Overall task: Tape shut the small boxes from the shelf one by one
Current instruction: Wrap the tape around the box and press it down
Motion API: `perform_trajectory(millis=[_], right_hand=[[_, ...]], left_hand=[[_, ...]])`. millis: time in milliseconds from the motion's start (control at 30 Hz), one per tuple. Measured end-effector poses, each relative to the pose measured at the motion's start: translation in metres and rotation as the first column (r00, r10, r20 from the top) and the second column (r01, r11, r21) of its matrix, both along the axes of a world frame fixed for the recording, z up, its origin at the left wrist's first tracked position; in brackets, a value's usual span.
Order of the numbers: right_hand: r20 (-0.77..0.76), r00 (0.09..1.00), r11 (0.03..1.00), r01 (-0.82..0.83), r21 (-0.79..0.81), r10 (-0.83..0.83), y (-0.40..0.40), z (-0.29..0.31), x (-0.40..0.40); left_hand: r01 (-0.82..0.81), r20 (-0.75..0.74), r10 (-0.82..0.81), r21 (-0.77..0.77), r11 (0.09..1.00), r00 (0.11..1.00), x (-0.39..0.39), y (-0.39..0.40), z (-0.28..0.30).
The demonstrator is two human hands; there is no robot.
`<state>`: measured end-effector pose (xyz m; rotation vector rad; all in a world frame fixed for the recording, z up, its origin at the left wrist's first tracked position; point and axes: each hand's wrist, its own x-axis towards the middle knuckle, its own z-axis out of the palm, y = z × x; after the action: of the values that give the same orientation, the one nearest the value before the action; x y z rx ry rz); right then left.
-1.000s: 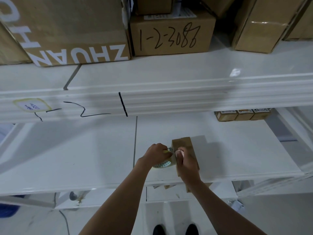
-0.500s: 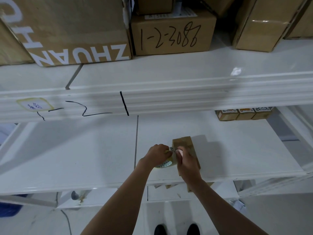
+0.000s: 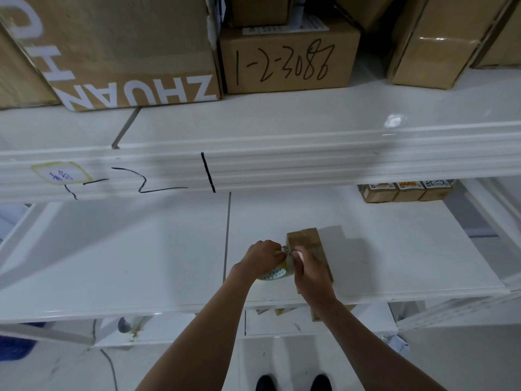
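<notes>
- Right now we see both hands meeting at the near-left edge of one small box [image 3: 308,251], which sits on the lower shelf [image 3: 141,249], near its front lip, right of the panel seam.
- Left hand [image 3: 260,259]: fingers curled round a tape roll [image 3: 275,273], clear/yellowish w/ a patterned core, held just left of the box.
- Right hand [image 3: 310,275]: fingers bunched at the roll's top edge, thumbnail showing; looks like a pinch on the tape's free end, but the tape itself is too thin & clear to confirm. It covers the box's near part.
- Box lies lengthwise away from us, top flaps together w/ a seam down the middle; can't tell if any tape is on it yet.
- Step, as we judge it: starting the strip, i.e. freeing or pulling the tape end before laying it on the seam.
- Next move calls for: draw out enough tape to span the top, line it up over the flap seam, press down, then tear. Box is light, so one hand prob. needs to steady it while the other pulls.
- Other stock: three more small boxes [image 3: 407,190] at the back right of the same shelf, well apart from the hands; we take these as next in line.
- Upper shelf carries big cartons, one marked ZHUAN [image 3: 127,52], one w/ handwritten 1-2-3088 [image 3: 287,57]; not part of this job, as far as we judge.
</notes>
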<state>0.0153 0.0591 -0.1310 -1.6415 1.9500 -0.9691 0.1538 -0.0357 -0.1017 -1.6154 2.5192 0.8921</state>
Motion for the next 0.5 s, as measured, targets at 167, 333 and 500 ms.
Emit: perform_trajectory(millis=[167, 333, 500], right_hand=[[0.002, 1.0, 1.0, -0.011, -0.002, 0.011, -0.0001, -0.0013, -0.001], [0.02, 1.0, 1.0, -0.016, 0.02, 0.016, 0.0008, 0.0005, -0.0017], [0.002, 1.0, 0.999, -0.025, 0.032, 0.025, 0.003, 0.0034, -0.0011]], left_hand=[[-0.009, -0.001, 0.009, 0.002, 1.0, 1.0, -0.0007, -0.0015, -0.0014], [-0.009, 0.007, 0.009, 0.007, 1.0, 1.0, -0.0011, -0.0011, -0.0017], [-0.007, 0.013, 0.007, -0.001, 1.0, 1.0, -0.0007, 0.0003, -0.0013]])
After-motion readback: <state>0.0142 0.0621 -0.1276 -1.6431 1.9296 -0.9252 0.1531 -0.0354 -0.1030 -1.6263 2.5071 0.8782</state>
